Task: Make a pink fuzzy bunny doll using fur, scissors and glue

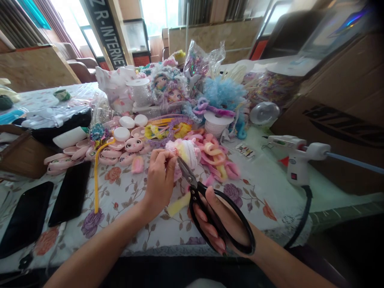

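Note:
Black-handled scissors (193, 182) are in my right hand (214, 220), whose fingers pass through the loops. Their blades point up and left, nearly closed, beside the fingertips of my left hand (160, 176). That hand is pinched at the edge of a fluffy pink, yellow and white piece (186, 152) with a beaded trim. Whatever lies between its fingertips is too small to make out. A pale yellow strip (179, 204) lies on the flowered cloth below. Pink and peach fuzzy strips (217, 158) are heaped to the right of the fluffy piece.
A white glue gun (298, 156) stands at the right before a cardboard box (339, 112). Pink doll-face pieces (134, 145), white round lids (121, 133) and a yellow strip (96, 180) are left of centre. Two dark phones (70, 194) lie further left. Ribbon spools (216, 123) and bagged trimmings are behind.

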### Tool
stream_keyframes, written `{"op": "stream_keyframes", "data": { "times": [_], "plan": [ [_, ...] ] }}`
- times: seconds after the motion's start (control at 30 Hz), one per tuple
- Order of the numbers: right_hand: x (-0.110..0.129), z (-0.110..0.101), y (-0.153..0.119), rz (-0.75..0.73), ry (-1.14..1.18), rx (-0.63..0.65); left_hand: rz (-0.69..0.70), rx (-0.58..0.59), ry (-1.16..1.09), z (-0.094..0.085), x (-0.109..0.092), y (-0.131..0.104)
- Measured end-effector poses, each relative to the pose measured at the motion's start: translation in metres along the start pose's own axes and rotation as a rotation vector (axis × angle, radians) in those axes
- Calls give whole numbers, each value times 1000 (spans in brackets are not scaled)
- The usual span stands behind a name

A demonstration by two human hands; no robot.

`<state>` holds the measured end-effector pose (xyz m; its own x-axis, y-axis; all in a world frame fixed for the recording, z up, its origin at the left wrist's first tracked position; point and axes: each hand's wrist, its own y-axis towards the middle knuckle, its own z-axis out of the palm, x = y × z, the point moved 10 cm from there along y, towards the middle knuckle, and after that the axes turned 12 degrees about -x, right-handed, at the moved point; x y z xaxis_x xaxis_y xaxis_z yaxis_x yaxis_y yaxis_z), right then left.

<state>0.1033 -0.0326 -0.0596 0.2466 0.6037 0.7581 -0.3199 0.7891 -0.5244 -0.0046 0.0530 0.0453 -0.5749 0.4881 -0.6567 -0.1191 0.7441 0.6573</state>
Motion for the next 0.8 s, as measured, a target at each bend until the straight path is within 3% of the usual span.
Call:
{"op": "stream_keyframes", "data": {
  "times": [0.5, 0.8],
  "plan": [
    [5, 3, -3, 103, 61, 60, -5, -5, -22, 0, -1, -1],
    [7, 4, -5, 55, 80, 67, -1, -1, -9, 1, -1, -1]
  ]
}}
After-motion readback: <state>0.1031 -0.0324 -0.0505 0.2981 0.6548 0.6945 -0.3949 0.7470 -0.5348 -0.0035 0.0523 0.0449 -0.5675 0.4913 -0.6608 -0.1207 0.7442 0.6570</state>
